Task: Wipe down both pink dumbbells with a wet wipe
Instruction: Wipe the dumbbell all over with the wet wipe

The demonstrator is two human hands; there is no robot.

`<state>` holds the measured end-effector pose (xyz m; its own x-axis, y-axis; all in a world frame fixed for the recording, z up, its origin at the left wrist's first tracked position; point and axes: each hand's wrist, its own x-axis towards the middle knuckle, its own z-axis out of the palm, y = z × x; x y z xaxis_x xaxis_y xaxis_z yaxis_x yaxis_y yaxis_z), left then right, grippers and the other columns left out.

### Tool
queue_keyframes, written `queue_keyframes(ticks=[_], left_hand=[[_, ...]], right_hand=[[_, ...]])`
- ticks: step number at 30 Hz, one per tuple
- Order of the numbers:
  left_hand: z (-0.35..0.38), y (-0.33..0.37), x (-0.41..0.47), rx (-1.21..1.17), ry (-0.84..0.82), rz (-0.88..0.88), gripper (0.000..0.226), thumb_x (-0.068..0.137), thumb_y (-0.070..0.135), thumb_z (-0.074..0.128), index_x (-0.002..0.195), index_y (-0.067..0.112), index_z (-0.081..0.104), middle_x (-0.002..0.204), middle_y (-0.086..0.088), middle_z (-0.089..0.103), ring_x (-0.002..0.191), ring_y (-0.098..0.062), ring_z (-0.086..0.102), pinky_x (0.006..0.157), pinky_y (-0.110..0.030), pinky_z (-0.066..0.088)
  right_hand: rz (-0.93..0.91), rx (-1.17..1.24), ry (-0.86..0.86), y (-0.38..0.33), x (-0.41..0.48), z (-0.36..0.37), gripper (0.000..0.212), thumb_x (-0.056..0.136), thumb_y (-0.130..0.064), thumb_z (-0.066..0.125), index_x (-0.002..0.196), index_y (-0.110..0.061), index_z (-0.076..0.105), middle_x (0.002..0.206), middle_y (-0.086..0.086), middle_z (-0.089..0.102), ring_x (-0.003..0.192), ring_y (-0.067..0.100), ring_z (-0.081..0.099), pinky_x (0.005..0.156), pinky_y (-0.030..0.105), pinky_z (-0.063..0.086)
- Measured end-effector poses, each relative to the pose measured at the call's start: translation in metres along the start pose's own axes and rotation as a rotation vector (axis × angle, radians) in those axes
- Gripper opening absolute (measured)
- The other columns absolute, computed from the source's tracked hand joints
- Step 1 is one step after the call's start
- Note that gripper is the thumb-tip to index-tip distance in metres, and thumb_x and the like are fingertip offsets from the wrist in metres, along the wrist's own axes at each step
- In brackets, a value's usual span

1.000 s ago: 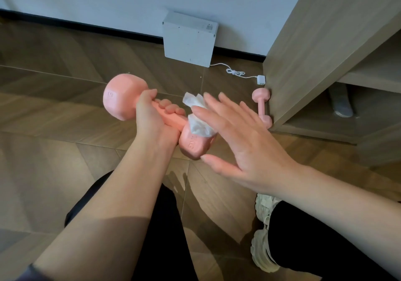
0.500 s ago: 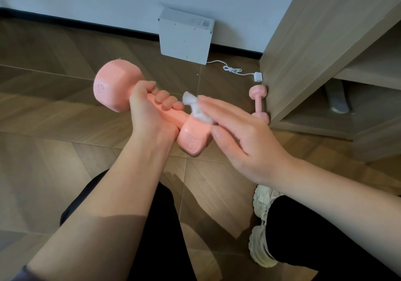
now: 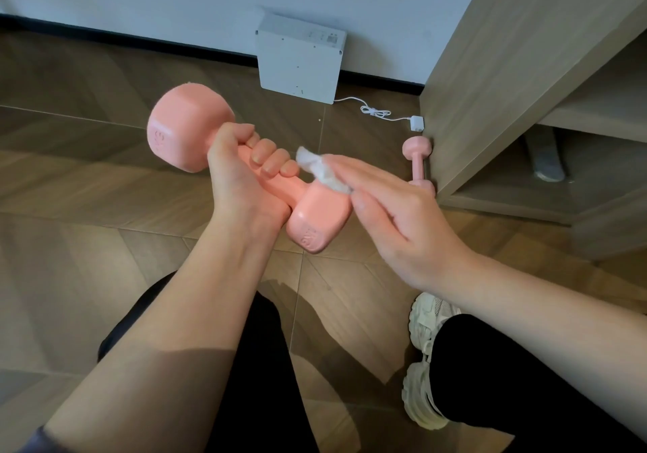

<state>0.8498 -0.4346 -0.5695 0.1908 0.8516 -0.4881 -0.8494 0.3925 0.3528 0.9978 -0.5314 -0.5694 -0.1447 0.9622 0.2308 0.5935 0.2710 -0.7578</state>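
Observation:
My left hand (image 3: 245, 186) grips the handle of a pink dumbbell (image 3: 189, 127), held in the air and tilted, with one head up left and the other down right. My right hand (image 3: 402, 218) presses a crumpled white wet wipe (image 3: 324, 171) flat against the top of the lower right head, fingers stretched over it. A second pink dumbbell (image 3: 418, 162) lies on the floor beside the wooden cabinet, partly hidden behind my right hand.
A wooden cabinet (image 3: 507, 67) with open shelves stands at the right. A white box (image 3: 297, 57) leans on the wall, with a white cable and plug (image 3: 416, 123) trailing from it. My legs and a white sneaker (image 3: 423, 358) are below, on wood flooring.
My right hand has closed down onto the dumbbell's lower head and slid the wipe across its top. The dumbbell has lifted and tilted slightly in my left hand.

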Motion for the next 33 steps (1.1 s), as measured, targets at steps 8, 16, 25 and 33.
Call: queue_keyframes(ticks=[8,16,25,33], left_hand=[[0.001,0.001,-0.008,-0.101,-0.143,0.004,0.037,0.086,0.015,0.043,0.051,0.018,0.033,0.044,0.009,0.025,0.038,-0.009,0.021,0.039,-0.022,0.026],[0.011,-0.008,-0.012,-0.082,-0.02,0.029,0.031,0.091,0.021,0.06,0.066,0.016,0.042,0.052,0.003,0.045,0.043,-0.012,0.045,0.056,-0.025,0.048],[0.003,-0.002,-0.013,-0.055,0.058,0.038,0.028,0.088,0.014,0.046,0.063,0.018,0.033,0.047,0.008,0.026,0.036,-0.01,0.023,0.039,-0.02,0.029],[0.001,-0.004,-0.011,-0.061,0.0,0.001,0.031,0.088,0.014,0.045,0.059,0.018,0.034,0.047,0.008,0.025,0.038,-0.009,0.024,0.039,-0.021,0.029]], right_hand=[[0.053,0.13,-0.014,-0.009,-0.005,0.002,0.064,0.087,-0.029,0.072,0.141,-0.01,0.043,0.138,0.001,0.051,0.128,0.013,0.05,0.106,0.007,0.026],[-0.236,-0.319,0.048,-0.012,0.002,-0.001,0.072,0.071,-0.018,0.085,0.132,-0.001,0.052,0.137,0.013,0.05,0.128,0.026,0.049,0.112,0.017,0.02],[-0.083,-0.174,-0.124,-0.003,0.004,-0.014,0.092,0.063,-0.034,0.09,0.141,-0.014,0.044,0.128,-0.015,0.054,0.114,-0.022,0.044,0.094,-0.01,0.003],[0.05,0.038,-0.207,0.0,0.007,-0.016,0.077,0.072,-0.047,0.076,0.136,-0.022,0.044,0.129,-0.015,0.055,0.121,-0.016,0.044,0.105,0.002,0.021]])
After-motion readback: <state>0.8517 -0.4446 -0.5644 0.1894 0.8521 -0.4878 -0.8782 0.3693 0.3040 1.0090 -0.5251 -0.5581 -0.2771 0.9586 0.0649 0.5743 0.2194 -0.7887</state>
